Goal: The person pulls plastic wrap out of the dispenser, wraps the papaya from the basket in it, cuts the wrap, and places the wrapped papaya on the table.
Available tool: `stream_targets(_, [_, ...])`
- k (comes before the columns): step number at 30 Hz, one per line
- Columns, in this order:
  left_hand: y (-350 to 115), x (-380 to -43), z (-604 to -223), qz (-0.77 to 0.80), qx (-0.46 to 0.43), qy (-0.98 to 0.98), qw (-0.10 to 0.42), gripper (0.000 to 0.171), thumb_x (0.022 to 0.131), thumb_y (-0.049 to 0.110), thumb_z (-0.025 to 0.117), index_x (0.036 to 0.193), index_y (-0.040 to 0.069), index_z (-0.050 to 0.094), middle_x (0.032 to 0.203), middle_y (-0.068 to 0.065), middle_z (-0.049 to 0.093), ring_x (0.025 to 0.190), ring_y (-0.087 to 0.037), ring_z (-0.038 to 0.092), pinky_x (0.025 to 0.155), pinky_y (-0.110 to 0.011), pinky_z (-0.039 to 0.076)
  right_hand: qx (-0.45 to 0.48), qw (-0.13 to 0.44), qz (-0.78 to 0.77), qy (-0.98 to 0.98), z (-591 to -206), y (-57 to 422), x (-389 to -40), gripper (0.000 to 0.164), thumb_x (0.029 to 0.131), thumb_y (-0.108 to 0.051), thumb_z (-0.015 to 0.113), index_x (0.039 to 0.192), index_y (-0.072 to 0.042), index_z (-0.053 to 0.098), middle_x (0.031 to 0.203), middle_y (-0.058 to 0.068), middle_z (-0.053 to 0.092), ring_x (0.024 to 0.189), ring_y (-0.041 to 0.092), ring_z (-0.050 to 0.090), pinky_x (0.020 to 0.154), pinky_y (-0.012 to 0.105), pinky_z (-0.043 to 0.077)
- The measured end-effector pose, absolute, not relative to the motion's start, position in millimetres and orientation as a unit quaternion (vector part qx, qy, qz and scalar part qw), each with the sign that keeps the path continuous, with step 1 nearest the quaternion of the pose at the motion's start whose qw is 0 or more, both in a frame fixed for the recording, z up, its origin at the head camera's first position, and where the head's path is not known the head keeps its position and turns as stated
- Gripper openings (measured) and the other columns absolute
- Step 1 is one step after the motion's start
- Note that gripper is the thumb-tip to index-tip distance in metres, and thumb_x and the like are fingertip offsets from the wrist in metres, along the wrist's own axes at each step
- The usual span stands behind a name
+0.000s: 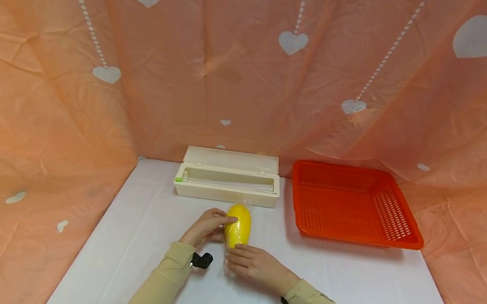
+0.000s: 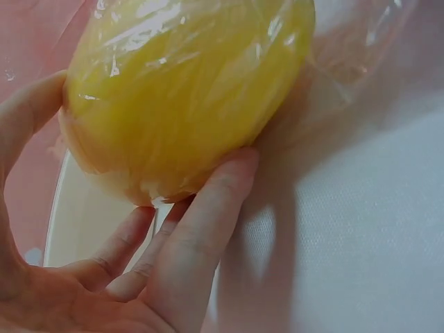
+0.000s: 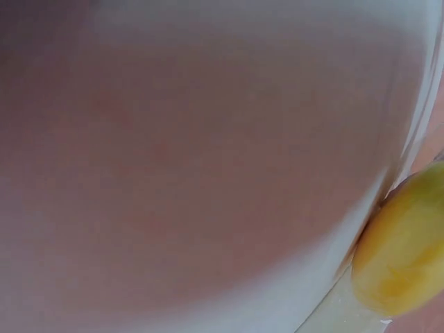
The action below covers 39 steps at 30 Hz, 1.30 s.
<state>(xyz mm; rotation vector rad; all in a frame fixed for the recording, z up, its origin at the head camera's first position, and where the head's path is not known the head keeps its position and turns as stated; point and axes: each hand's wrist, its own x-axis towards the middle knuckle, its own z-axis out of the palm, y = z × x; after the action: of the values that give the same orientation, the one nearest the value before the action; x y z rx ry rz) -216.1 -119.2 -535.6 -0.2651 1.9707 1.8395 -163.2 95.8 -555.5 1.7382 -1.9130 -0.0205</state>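
A smooth yellow oval fruit, its exact kind unclear, is wrapped in clear plastic film that sticks out loosely at both ends. My left hand holds it from the left. In the left wrist view, the thumb of the left hand lies on one side of the fruit and the fingers support the other. From the right, my right hand touches the film at the fruit's near end; its thumb is hidden. The right wrist view is mostly blurred, with part of the yellow fruit at its right edge.
Behind the hands stands a long cream box with its lid raised and a green piece at its left end. A red perforated basket sits at the back right of the white table. Orange cloth with hearts surrounds the table.
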Motion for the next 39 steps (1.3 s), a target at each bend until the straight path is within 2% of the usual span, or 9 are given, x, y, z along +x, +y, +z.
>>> stream_targets(10, [-116.6,-216.4,-531.4,0.663,-0.099,0.711,0.213,0.075,0.078,0.032,0.08,0.126,-0.012,0.044,0.115,-0.025,0.056,0.087,-0.028,0.064,0.072,-0.041,0.057,0.587,0.219,0.199,-0.754,-556.2,92.2,-166.1,0.019,0.086,-0.007,0.066,0.105,-0.007,0.067,0.112,0.005,0.064,0.11,0.018,0.056,0.102,0.026,0.039])
stream_targets(17, [-114.6,-217.6,-528.9,0.645,-0.107,0.726,0.212,0.069,0.079,0.031,0.079,0.123,-0.011,0.048,0.111,-0.023,0.058,0.084,-0.027,0.065,0.072,-0.038,0.057,0.448,0.213,0.319,-0.807,-560.7,84.7,-167.9,0.01,0.088,-0.016,0.067,0.098,-0.016,0.067,0.1,-0.008,0.064,0.1,0.013,0.053,0.092,0.029,0.04])
stream_targets(22, [-113.1,-221.5,-528.9,0.624,-0.107,0.745,0.208,0.064,0.078,0.035,0.079,0.117,-0.009,0.054,0.108,-0.019,0.06,0.084,-0.025,0.065,0.07,-0.035,0.057,0.343,0.183,0.425,-0.817,-563.8,78.9,-169.5,0.009,0.085,-0.014,0.073,0.092,-0.017,0.068,0.094,-0.009,0.062,0.094,0.014,0.049,0.082,0.032,0.038])
stream_targets(25, [-112.9,-222.4,-529.2,0.624,-0.107,0.745,0.21,0.063,0.079,0.035,0.079,0.117,-0.009,0.054,0.108,-0.019,0.06,0.085,-0.026,0.065,0.071,-0.035,0.057,0.286,0.15,0.48,-0.816,-565.6,76.2,-171.9,0.019,0.083,-0.013,0.076,0.099,-0.015,0.067,0.106,-0.004,0.057,0.103,0.019,0.045,0.088,0.038,0.037])
stream_targets(27, [-112.9,-222.1,-529.5,0.63,-0.105,0.739,0.214,0.065,0.079,0.033,0.078,0.12,-0.01,0.052,0.11,-0.02,0.059,0.086,-0.027,0.065,0.073,-0.037,0.057,0.26,0.115,0.517,-0.807,-565.9,75.5,-174.7,0.038,0.081,-0.009,0.077,0.116,-0.011,0.062,0.125,0.005,0.049,0.118,0.025,0.04,0.099,0.045,0.034])
stream_targets(29, [-113.1,-221.3,-530.2,0.635,-0.103,0.734,0.217,0.067,0.08,0.032,0.078,0.123,-0.011,0.049,0.112,-0.022,0.059,0.087,-0.028,0.065,0.075,-0.038,0.057,0.242,0.066,0.548,-0.798,-564.8,75.6,-176.9,0.062,0.081,-0.006,0.076,0.136,-0.008,0.048,0.144,0.012,0.034,0.133,0.031,0.028,0.109,0.054,0.024])
stream_targets(31, [-113.0,-220.3,-531.0,0.643,-0.103,0.726,0.221,0.068,0.081,0.031,0.077,0.124,-0.011,0.047,0.114,-0.023,0.058,0.088,-0.028,0.065,0.076,-0.039,0.057,0.234,0.014,0.581,-0.779,-559.6,76.0,-177.5,0.077,0.083,-0.001,0.073,0.147,-0.003,0.03,0.154,0.017,0.017,0.14,0.035,0.016,0.111,0.059,0.013])
stream_targets(34, [-112.0,-219.1,-531.8,0.647,-0.105,0.723,0.22,0.067,0.081,0.031,0.078,0.124,-0.009,0.045,0.115,-0.024,0.056,0.087,-0.028,0.065,0.074,-0.039,0.057,0.216,-0.057,0.62,-0.752,-547.4,76.8,-176.0,0.081,0.085,0.002,0.068,0.15,0.001,0.019,0.157,0.02,0.005,0.142,0.038,0.006,0.112,0.058,0.007])
stream_targets(39, [-111.9,-215.8,-532.3,0.646,-0.109,0.723,0.218,0.07,0.077,0.034,0.081,0.123,-0.005,0.045,0.115,-0.023,0.053,0.086,-0.027,0.063,0.069,-0.038,0.058,0.19,-0.105,0.639,-0.738,-532.3,77.5,-174.7,0.084,0.083,0.005,0.066,0.15,0.004,0.016,0.155,0.023,0.006,0.139,0.043,0.015,0.113,0.055,0.014])
